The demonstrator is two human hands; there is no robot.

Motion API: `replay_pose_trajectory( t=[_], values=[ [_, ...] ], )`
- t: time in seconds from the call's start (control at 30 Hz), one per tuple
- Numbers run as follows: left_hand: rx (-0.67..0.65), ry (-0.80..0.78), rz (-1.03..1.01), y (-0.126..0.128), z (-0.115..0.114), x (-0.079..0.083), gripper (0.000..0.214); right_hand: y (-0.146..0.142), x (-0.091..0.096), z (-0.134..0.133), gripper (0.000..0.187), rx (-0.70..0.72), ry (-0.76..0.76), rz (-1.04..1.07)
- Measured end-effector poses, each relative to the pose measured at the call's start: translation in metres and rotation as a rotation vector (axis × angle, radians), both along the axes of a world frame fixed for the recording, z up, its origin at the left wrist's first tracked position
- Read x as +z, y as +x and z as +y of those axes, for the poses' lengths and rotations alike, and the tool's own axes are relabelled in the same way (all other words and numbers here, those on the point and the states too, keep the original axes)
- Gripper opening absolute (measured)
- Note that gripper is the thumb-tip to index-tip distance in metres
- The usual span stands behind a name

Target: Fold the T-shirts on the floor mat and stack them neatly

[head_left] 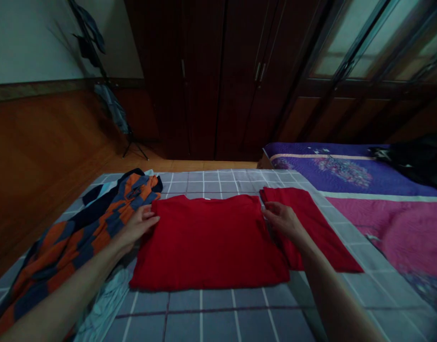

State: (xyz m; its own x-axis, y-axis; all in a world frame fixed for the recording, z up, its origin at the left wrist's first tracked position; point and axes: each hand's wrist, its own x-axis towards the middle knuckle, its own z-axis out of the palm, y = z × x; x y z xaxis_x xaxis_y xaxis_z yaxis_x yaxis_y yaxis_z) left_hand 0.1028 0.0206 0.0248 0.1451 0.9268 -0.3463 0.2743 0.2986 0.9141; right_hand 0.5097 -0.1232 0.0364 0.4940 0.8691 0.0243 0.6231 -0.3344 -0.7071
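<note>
A red shirt (211, 242), folded into a wide rectangle, lies flat in front of me on a grey checked cloth (218, 308). My left hand (142, 222) is at the shirt's upper left edge, thumb and fingers closed on the fabric. At the upper right edge, my right hand (280, 218) pinches the cloth between bent fingers and thumb. Just beyond that hand lies a second folded red garment (321, 228), partly covered by my right hand and forearm.
Left of the shirt are a heaped orange and navy checked garment (97, 228) and a crumpled pale garment (104, 304). A bed with a purple and pink cover (382, 213) stands at right, a black garment (418, 159) on it. Behind are a dark wardrobe (222, 85) and a clothes stand (111, 107).
</note>
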Motion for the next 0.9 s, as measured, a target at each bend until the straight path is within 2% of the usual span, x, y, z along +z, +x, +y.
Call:
replay_pose_trajectory(
  t=[0.07,0.17,0.3,0.43,0.57,0.67,0.73,0.9],
  values=[
    [-0.029,-0.041,-0.055,-0.008,-0.020,-0.003,0.068,-0.013,-0.004,-0.020,0.037,0.000,-0.066,-0.017],
    [-0.038,-0.001,-0.051,-0.017,-0.041,-0.010,0.069,-0.030,-0.010,-0.040,0.036,-0.028,-0.154,-0.041],
    [-0.058,0.081,0.079,-0.019,-0.055,-0.019,0.062,-0.038,-0.017,-0.048,0.031,-0.080,-0.184,-0.033],
    [-0.152,0.122,0.095,-0.019,-0.058,-0.022,0.044,-0.040,-0.021,-0.046,0.034,-0.048,-0.107,0.107],
    [-0.154,0.046,-0.024,-0.024,-0.059,-0.023,0.042,-0.040,-0.024,-0.049,0.046,0.017,-0.069,0.286],
    [-0.180,-0.025,-0.079,-0.028,-0.061,-0.023,0.045,-0.035,-0.024,-0.055,0.047,0.077,-0.122,0.367],
    [-0.218,-0.027,-0.031,-0.030,-0.061,-0.022,0.046,-0.030,-0.025,-0.058,0.043,0.119,-0.174,0.389],
    [-0.322,0.093,0.152,-0.030,-0.058,-0.020,0.041,-0.020,-0.033,-0.061,0.033,0.158,-0.234,0.322]
  ],
)
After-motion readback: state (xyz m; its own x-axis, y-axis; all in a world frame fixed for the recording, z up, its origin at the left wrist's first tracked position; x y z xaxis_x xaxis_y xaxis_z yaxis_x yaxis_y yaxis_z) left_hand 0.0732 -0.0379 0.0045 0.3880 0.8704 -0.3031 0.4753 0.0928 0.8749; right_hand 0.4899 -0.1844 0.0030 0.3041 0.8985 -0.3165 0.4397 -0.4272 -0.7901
